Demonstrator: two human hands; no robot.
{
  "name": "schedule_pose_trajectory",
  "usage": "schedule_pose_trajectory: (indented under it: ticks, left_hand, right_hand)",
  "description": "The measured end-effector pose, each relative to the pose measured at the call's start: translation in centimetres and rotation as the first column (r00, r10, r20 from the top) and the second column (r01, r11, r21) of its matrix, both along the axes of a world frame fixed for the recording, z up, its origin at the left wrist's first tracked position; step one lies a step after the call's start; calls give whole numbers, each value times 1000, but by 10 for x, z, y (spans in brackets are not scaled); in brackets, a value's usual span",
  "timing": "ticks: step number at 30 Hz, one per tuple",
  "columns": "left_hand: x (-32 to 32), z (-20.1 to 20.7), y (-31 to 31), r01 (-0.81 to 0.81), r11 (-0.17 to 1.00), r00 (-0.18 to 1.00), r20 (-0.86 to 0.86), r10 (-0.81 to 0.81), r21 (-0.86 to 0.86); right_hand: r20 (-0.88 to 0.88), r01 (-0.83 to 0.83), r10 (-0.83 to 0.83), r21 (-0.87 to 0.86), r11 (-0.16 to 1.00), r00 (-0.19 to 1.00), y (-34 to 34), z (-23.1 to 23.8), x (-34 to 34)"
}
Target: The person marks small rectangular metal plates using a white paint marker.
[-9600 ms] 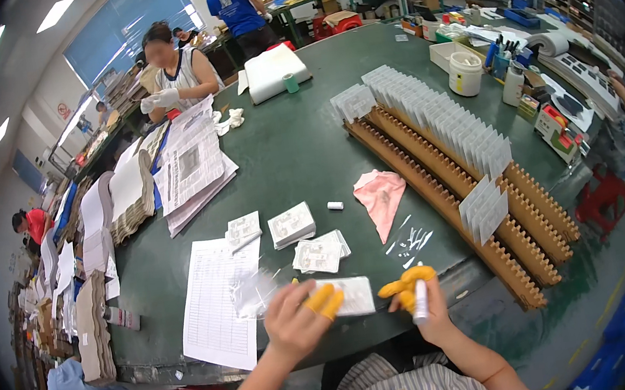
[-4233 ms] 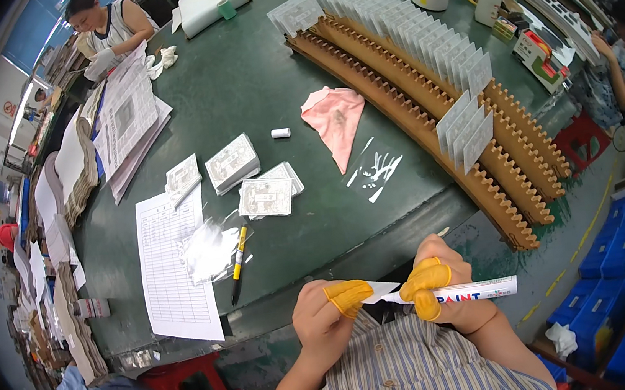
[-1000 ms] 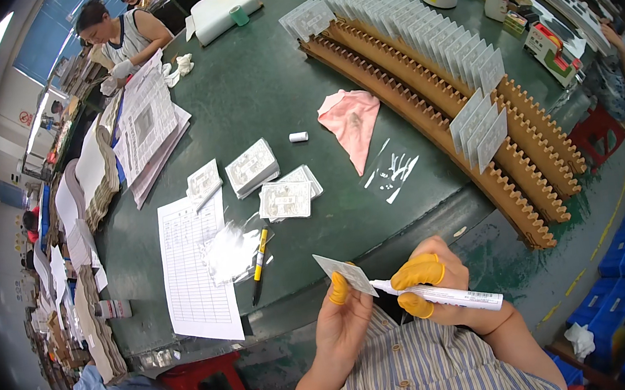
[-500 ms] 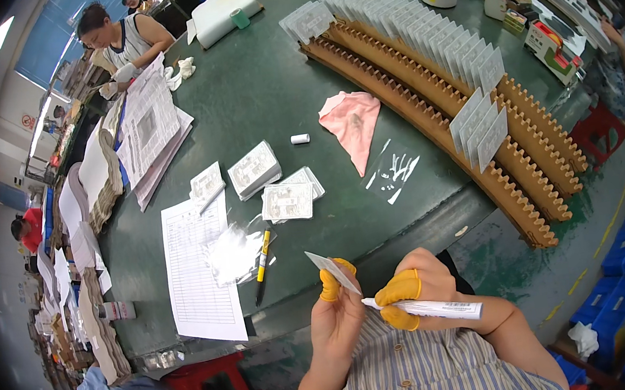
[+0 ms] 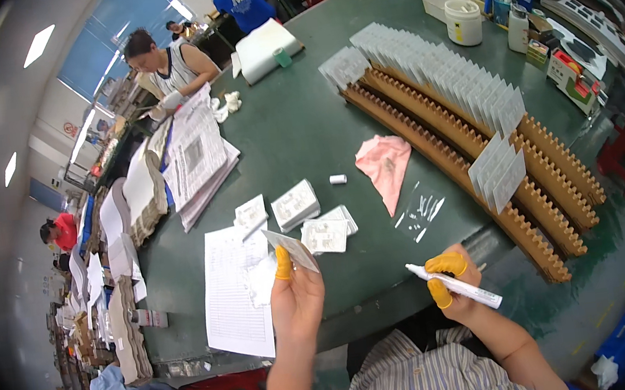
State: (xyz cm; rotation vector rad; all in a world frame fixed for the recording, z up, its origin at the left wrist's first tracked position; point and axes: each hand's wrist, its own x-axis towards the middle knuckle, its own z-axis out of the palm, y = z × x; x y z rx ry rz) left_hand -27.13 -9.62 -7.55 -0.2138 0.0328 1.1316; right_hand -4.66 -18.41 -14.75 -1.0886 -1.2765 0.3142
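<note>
My left hand (image 5: 298, 300), with yellow finger cots, pinches a thin pale printed card (image 5: 291, 246) held tilted above the table. My right hand (image 5: 455, 279), also in yellow finger cots, grips a white marker pen (image 5: 485, 296), its tip pointing up and left, apart from the card. Beyond the left hand lie a stack of cards (image 5: 294, 205), a second pile of cards (image 5: 325, 236) and a few cards (image 5: 251, 214) by a ruled paper sheet (image 5: 224, 297). A small white cap (image 5: 338, 180) sits near the stack.
Notched wooden racks (image 5: 538, 246) run along the right, holding rows of upright cards (image 5: 499, 177). A pink cloth (image 5: 384, 167) and a clear film with white marks (image 5: 420, 213) lie centrally. Newspapers (image 5: 196, 158) lie left, near a co-worker (image 5: 178, 64). A white tub (image 5: 464, 22) stands far right.
My hands have separated: the left moved left and up with the card, the right moved right with the marker. The pen tip has left the card's edge. The view has shifted.
</note>
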Motion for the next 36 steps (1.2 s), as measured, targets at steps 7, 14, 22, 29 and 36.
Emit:
schedule_pose_trajectory:
  ticks: [7, 14, 22, 29, 36]
  left_hand:
    - [44, 43, 102, 147, 868, 501, -793, 348, 474]
    - [123, 63, 226, 318, 689, -4, -725, 688, 652]
    - [191, 59, 274, 592, 471, -417, -251, 874, 654]
    - [208, 49, 278, 646, 537, -552, -154, 820, 542]
    - [211, 36, 279, 664, 545, -555, -150, 818, 512]
  right_hand:
    - [23, -49, 46, 185, 982, 999, 6, 3, 1]
    - [120, -36, 17, 154, 987, 993, 6, 6, 1]
    - [113, -21, -3, 210, 978, 994, 8, 6, 3]
    - [74, -58, 44, 209, 976, 996, 5, 5, 6]
    - [37, -26, 17, 251, 968, 999, 8, 3, 5]
